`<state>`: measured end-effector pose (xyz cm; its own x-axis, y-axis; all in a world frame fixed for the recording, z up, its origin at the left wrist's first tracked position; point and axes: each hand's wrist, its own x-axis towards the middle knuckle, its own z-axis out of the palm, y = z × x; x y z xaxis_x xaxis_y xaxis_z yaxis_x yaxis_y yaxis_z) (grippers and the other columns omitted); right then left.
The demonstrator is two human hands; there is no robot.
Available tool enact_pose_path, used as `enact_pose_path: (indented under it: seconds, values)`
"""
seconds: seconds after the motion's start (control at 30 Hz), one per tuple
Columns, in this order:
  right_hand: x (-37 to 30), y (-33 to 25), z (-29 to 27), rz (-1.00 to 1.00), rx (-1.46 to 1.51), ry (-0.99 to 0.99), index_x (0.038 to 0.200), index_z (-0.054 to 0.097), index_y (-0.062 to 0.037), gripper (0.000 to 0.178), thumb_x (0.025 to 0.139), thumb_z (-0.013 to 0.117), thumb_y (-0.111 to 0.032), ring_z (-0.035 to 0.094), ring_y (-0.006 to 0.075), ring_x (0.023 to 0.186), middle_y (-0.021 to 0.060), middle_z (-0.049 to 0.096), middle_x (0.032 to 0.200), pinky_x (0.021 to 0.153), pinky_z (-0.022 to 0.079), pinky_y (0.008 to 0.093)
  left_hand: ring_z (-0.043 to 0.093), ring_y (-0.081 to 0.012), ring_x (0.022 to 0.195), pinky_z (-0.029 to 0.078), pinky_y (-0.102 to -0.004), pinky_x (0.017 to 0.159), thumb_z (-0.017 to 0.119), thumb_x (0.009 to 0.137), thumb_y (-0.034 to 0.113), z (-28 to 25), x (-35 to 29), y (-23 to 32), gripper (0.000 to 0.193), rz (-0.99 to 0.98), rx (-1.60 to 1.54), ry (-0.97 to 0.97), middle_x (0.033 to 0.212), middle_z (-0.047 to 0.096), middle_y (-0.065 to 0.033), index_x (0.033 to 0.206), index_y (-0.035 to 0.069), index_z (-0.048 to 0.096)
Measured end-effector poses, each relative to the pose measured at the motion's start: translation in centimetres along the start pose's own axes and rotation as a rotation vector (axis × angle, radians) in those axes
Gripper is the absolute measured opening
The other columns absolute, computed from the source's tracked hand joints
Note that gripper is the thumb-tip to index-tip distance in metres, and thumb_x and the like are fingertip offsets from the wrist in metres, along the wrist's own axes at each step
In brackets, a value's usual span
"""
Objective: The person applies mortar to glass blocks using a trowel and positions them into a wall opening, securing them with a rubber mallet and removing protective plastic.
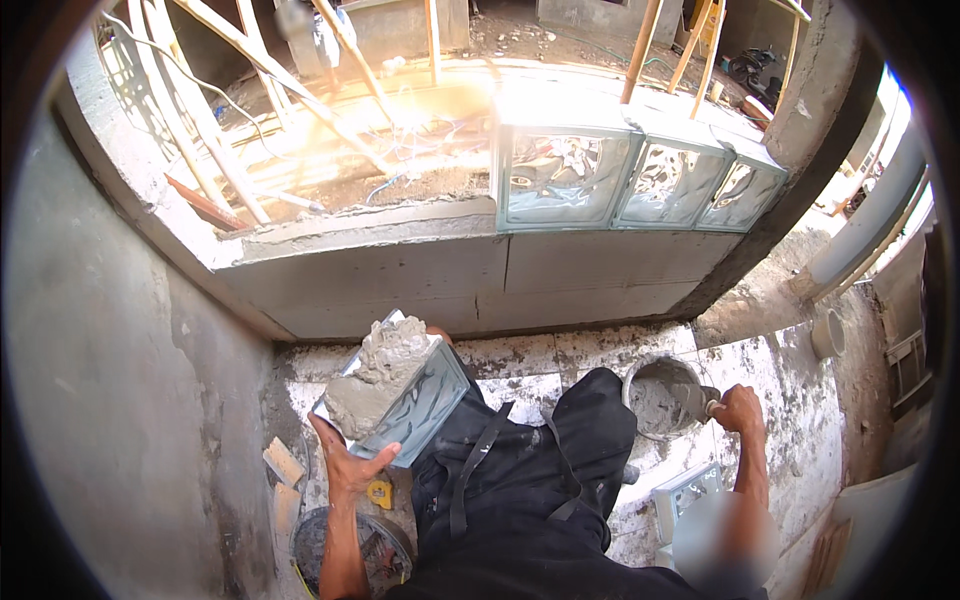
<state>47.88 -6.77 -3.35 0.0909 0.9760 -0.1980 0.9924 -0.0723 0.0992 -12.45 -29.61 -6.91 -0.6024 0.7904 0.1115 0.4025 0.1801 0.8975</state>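
Note:
Resting over my left thigh is a glass block [428,398], tilted, with thick grey mortar [372,378] heaped along its upturned side. My left hand [352,466] grips its near end, thumb spread over the glass face. My right hand [738,408] is closed around the handle of a trowel [694,402], whose blade reaches into a bucket [634,372] of grey mortar to the right of my knees. Ahead, three glass blocks [563,182] stand side by side on a low wall [600,275]. Left of them, mortar [385,226] covers the wall's top.
A yellow tape measure [380,493] and wood offcuts [284,462] lie left of me, near another bucket [303,560]. Another glass block [688,493] lies on the floor by my right forearm. Wooden poles [270,60] lean beyond the opening; a plastered wall [110,400] closes the left side.

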Motion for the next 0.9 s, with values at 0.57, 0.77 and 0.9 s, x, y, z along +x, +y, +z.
enact_pose_path:
  seconds: [0.57,0.77,0.9]
  values:
    - [11.7,4.3,16.9,0.09,-0.044,-0.306,0.094,0.076,-0.0129,0.024,0.077,0.07,-0.029,0.068,0.0307,0.099,0.0142,0.07,0.11,0.077,0.054,0.0375,0.032,-0.0343,0.14,0.024,-0.0391,0.118,0.099,0.051,0.033,0.1,-0.1,0.2,0.154,-0.116,-0.009,-0.025,0.152,0.027,-0.0299,0.15,-0.014,-0.009]
    - [3.6,-10.2,6.7,-0.092,0.775,0.502,0.1,0.07,0.0012,0.03,0.086,0.064,-0.025,0.068,0.0332,0.089,0.0167,0.071,0.088,0.085,0.053,0.0431,0.036,-0.0328,0.137,0.027,-0.0358,0.117,0.1,0.045,0.022,-1.3,0.6,0.4,0.156,-0.102,-0.056,-0.074,0.152,0.029,-0.0269,0.151,-0.013,-0.008]
    - [-3.7,-21.2,3.0,-0.478,1.482,0.105,0.112,0.067,0.0031,0.035,0.088,0.071,-0.021,0.073,0.0244,0.09,0.0173,0.073,0.098,0.084,0.057,0.0342,0.037,-0.0316,0.137,0.026,-0.0358,0.117,0.1,0.046,0.024,-1.4,0.6,0.0,0.155,-0.077,0.171,-0.01,0.151,0.031,-0.0268,0.152,-0.013,-0.006]
